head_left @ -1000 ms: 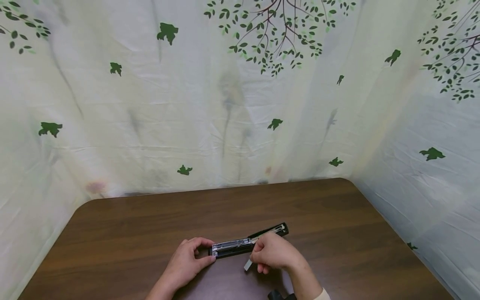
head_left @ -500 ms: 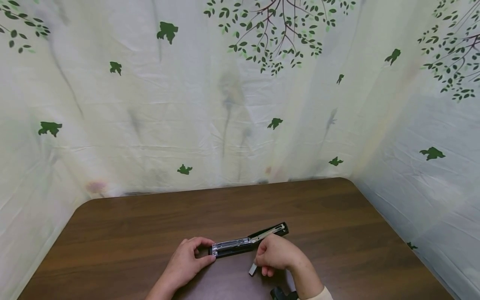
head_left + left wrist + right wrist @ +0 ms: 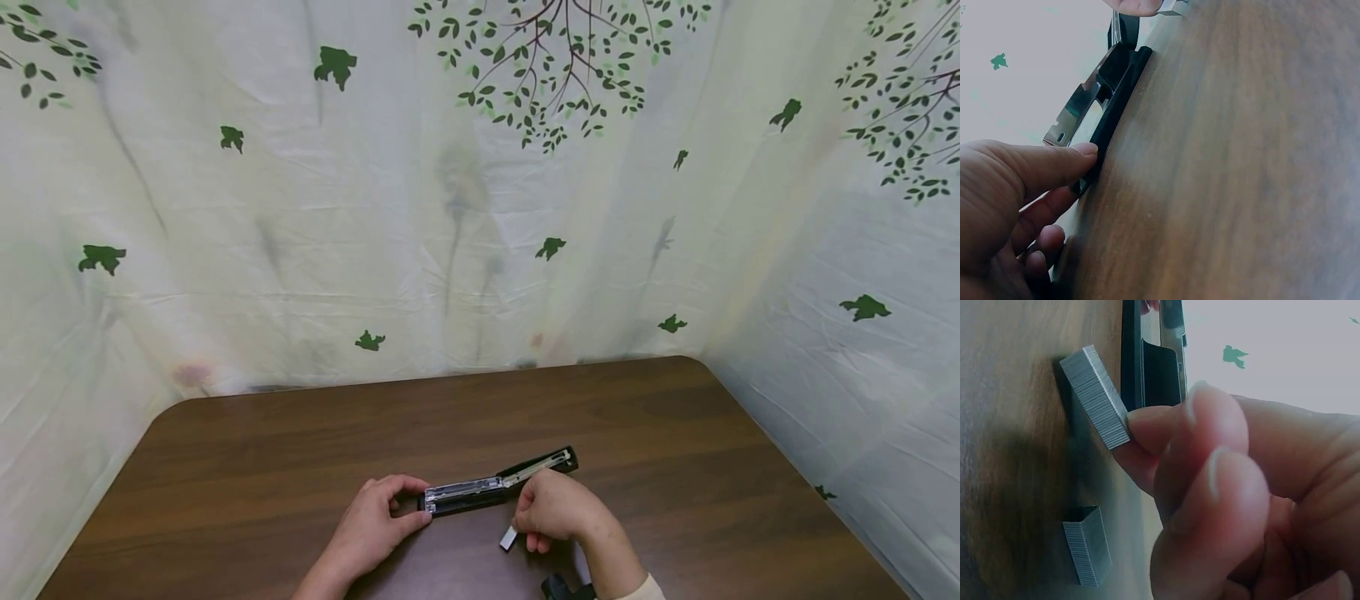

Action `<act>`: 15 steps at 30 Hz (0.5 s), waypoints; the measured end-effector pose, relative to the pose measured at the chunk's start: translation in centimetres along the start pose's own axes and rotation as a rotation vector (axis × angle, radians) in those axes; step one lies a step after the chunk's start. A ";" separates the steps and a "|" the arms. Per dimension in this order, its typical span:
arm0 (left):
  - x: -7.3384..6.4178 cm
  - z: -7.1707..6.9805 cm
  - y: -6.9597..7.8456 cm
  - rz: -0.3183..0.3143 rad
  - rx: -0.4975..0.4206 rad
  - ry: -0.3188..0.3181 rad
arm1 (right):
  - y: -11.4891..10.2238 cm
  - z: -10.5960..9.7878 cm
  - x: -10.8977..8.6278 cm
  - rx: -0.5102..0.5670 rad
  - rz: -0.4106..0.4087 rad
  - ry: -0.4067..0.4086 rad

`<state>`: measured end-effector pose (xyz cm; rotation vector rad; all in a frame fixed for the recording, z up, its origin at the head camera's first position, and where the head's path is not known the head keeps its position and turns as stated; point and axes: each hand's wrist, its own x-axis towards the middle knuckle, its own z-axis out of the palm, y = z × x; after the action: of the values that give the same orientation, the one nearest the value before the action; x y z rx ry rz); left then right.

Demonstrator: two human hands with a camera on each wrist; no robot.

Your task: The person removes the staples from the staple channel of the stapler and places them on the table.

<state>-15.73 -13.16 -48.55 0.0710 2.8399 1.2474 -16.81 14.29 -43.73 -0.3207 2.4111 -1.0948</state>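
Note:
An opened black stapler lies on the table, its metal staple channel exposed and its top folded back to the right. My left hand holds the near left end, thumb on one side and fingers on the other; in the left wrist view the thumb presses the black base. My right hand pinches a silver strip of staples between thumb and finger, just in front of the stapler and apart from it. A second, shorter staple strip stands on the table below that hand in the right wrist view.
The brown wooden table runs back to a white curtain printed with green leaves, which also hangs along both sides. A black object shows beside the right wrist at the bottom edge.
My right hand has shifted slightly right and toward me with the staple strip, away from the stapler. The left hand and the stapler stay where they were.

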 end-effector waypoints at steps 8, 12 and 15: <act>0.0 0.1 0.0 -0.002 -0.011 0.006 | 0.0 0.1 0.0 -0.025 0.004 0.029; 0.0 0.0 0.0 -0.003 -0.009 0.005 | -0.1 0.0 -0.1 -0.030 0.000 0.036; 0.0 0.0 0.0 -0.002 -0.002 0.004 | -0.2 -0.2 -0.2 -0.034 -0.016 0.048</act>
<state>-15.70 -13.14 -48.59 0.0658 2.8410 1.2517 -16.72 14.36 -43.44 -0.3292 2.4752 -1.0814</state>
